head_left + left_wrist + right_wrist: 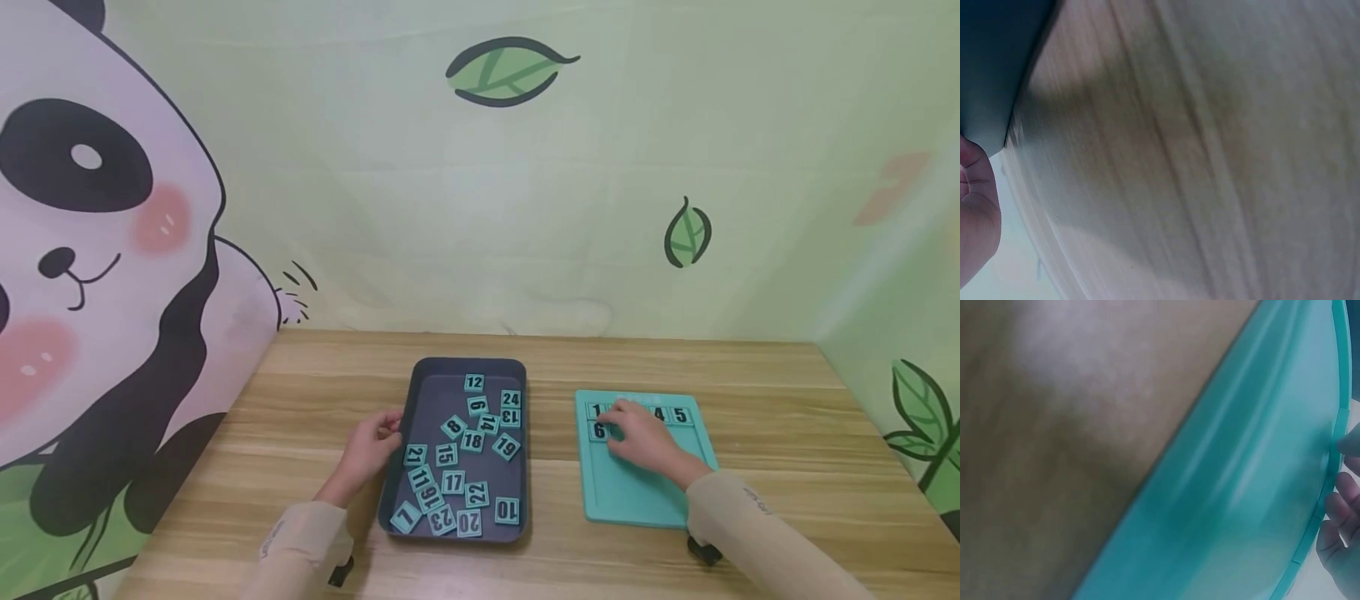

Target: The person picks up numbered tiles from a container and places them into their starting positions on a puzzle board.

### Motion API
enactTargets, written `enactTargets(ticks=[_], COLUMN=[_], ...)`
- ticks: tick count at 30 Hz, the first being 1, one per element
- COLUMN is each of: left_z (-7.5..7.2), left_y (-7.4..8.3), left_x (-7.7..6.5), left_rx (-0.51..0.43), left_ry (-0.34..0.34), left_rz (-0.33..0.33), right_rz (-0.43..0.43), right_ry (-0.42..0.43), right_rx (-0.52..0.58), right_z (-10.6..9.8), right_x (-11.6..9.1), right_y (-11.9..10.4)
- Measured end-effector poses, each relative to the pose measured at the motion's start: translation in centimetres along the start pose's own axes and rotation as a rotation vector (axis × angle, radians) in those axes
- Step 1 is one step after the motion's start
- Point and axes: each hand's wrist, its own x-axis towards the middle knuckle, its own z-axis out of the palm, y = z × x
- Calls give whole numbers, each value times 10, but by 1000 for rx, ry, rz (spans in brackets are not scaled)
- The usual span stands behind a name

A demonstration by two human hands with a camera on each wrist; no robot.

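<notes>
At the left rim of a dark tray (429, 392), my left hand (367, 450) holds the edge with bent fingers. In the left wrist view, the fingers (979, 181) overlap the tray's outer wall (1004, 56). Loose number tiles lie in the tray, among them 12 (474, 382), 17 (453, 482) and 10 (507, 510). My right hand (641, 437) reaches over a turquoise board (637, 496) and pinches the number tile 6 (597, 432) in its second row. Above it, tiles 1 (596, 411), 4 (659, 414) and 5 (680, 415) sit in the top row; the hand covers what lies between.
The tray and board rest side by side on a wood-grain table (551, 467), with a strip of tabletop between them. A pale green backdrop (375, 208) with a panda drawing (187, 333) rises behind and to the left.
</notes>
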Motion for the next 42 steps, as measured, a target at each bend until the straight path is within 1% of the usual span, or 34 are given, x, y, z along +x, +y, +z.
enactTargets(ticks=[7,10,16,19,22,28,31,34,37,42], left_z=[0,0,-1,0,0,0,0,0,0,0], left_y=[0,-1,-1,-1,-1,-1,-1,-1,-2,-4], left_x=[0,0,0,0,1,2,3,3,3,4], left_rx=[2,4,0,-5,-6,-9,-13,-12,-12,-16], left_ry=[-6,-6,-3,-6,-11,-14,-11,-12,-17,-14], left_rz=[-22,-17,-10,-16,-31,-29,-31,-35,-41,-40], right_rz=[-23,-40,-101,-147,-204,-293,-345,-366,-381,-440], right_ry=[11,29,15,4,11,-6,-18,-60,-117,-180], right_rx=[-9,3,84,125,141,224,224,212,238,249], right_z=[0,-3,-8,-6,-4,0,5,10,14,26], right_x=[0,1,6,8,10,15,17,17,16,15], right_y=[-1,-8,-38,-53,-69,-99,-112,-126,-141,-164])
